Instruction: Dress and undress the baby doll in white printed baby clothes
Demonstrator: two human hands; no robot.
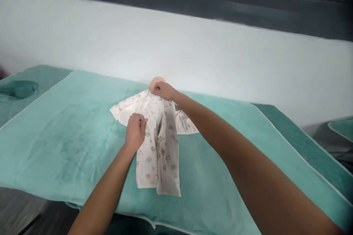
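A doll lies on its back, its bald head (156,80) toward the wall. It wears white baby clothes (150,154) printed with small coloured figures. Both sleeves spread sideways, and the two trouser legs point toward me. My left hand (135,131) is closed in a pinch on the clothes' edge, at the left side around the waist. Up at the collar, my right hand (163,90) has its fingers curled together on the cloth just below the head. That hand covers part of the doll's head and neck, and my right forearm hides part of the right sleeve.
A teal plush cover (82,128) with pale piping drapes over the table. Behind it rises a white wall (176,51) beneath a dark window frame (234,11). Another teal-covered surface (343,128) shows at the far right. Dark floor (16,209) appears at lower left.
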